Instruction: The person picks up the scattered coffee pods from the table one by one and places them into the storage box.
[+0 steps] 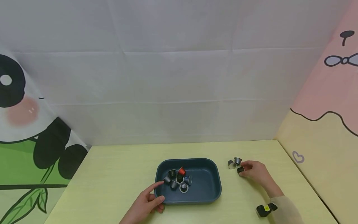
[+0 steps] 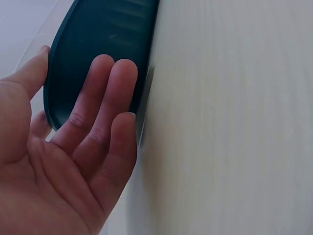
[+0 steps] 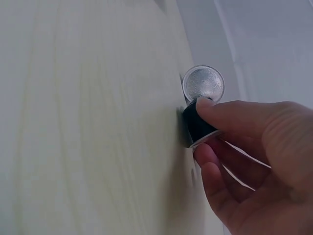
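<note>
My right hand (image 1: 255, 171) pinches a black coffee capsule (image 3: 198, 122) between thumb and fingertips, close over the table at the right. Just beyond it are two more capsules: a dark grey one (image 1: 237, 160) and one with its silver foil lid (image 3: 204, 83) facing the right wrist camera. In the middle of the table stands a dark blue-green tray (image 1: 205, 200). My left hand (image 1: 145, 202) holds its near left corner, with index finger and thumb at the rim and the other fingers by the outer wall. Inside the tray's left half lie several capsules, including a red one (image 1: 181, 171) and a blue one (image 1: 188, 180).
The pale wood-patterned table (image 1: 112, 174) runs back to a white cloth wall (image 1: 167, 77). At the right rises a pink and yellow printed panel (image 1: 321, 149); a panda print (image 1: 16, 124) hangs at the left. A small black device (image 1: 263, 211) is at my right wrist.
</note>
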`<state>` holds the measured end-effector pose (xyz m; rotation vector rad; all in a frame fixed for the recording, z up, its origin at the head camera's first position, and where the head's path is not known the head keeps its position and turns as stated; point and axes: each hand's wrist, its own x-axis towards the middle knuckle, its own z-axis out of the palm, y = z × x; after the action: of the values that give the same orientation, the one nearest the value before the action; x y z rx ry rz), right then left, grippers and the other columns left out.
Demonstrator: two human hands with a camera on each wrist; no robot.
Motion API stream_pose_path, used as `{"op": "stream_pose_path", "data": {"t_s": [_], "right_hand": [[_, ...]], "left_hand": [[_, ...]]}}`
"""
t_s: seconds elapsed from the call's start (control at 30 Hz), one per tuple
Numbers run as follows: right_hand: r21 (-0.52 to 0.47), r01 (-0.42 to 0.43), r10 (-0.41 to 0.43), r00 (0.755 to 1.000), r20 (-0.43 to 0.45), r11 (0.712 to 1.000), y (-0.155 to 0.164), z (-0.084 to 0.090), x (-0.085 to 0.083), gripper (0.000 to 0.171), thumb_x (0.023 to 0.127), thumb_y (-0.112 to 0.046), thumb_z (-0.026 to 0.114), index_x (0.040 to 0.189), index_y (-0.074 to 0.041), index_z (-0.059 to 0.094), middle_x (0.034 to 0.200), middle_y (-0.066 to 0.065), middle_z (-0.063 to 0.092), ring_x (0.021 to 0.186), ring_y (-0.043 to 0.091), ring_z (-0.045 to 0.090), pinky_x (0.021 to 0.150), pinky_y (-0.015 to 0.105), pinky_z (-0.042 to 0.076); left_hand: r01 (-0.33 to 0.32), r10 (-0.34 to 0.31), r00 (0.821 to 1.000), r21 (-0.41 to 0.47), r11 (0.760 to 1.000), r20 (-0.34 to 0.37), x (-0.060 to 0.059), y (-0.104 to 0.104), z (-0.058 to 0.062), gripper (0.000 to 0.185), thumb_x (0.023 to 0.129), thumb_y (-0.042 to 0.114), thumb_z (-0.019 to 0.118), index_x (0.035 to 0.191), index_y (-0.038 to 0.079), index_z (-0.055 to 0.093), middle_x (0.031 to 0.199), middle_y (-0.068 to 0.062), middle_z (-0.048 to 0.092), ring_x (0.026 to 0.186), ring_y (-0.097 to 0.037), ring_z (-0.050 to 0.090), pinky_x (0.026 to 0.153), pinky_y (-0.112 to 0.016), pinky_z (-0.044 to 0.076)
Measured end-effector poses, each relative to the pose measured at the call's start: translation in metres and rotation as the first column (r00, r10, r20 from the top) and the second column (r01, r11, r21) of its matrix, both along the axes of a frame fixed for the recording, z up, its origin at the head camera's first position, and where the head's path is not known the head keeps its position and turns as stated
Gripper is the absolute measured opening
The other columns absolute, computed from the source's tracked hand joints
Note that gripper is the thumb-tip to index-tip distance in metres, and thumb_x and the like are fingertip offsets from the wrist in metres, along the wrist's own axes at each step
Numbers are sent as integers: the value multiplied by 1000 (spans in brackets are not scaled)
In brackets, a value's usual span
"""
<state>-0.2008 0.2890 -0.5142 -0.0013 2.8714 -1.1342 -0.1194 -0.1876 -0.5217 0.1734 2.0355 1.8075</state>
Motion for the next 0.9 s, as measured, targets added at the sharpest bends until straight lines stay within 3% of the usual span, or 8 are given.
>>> {"op": "stream_pose_path", "data": {"t_s": [0.3, 0.73, 0.9], "right_hand": [[7, -63, 63, 998, 10, 998, 5, 0, 5, 42, 77, -11, 85, 116, -1, 71, 100, 7, 67, 96, 27, 62, 80, 44, 49], [2, -39, 39, 999, -5, 999, 8, -3, 4, 42, 79, -15, 84, 118, -3, 71, 97, 6, 67, 94, 25, 63, 79, 42, 49], [-13, -54, 53, 998, -21, 998, 10, -3, 5, 44, 80, -18, 84, 119, -1, 70, 101, 9, 69, 97, 30, 65, 80, 45, 50]], "left_hand": [[-4, 4, 1000, -47, 999, -1, 0, 1, 4, 61, 99, 23, 65, 152, 10, 39, 79, -16, 71, 73, -32, 72, 59, -33, 53], [-4, 3, 1000, -78, 997, -10, 0, 0, 3, 61, 98, 27, 66, 151, 11, 41, 78, -15, 71, 71, -30, 72, 60, -33, 52], [-6, 5, 1000, -69, 998, -5, 0, 0, 3, 61, 98, 27, 66, 151, 12, 41, 79, -15, 71, 72, -31, 72, 61, -35, 53]]}}
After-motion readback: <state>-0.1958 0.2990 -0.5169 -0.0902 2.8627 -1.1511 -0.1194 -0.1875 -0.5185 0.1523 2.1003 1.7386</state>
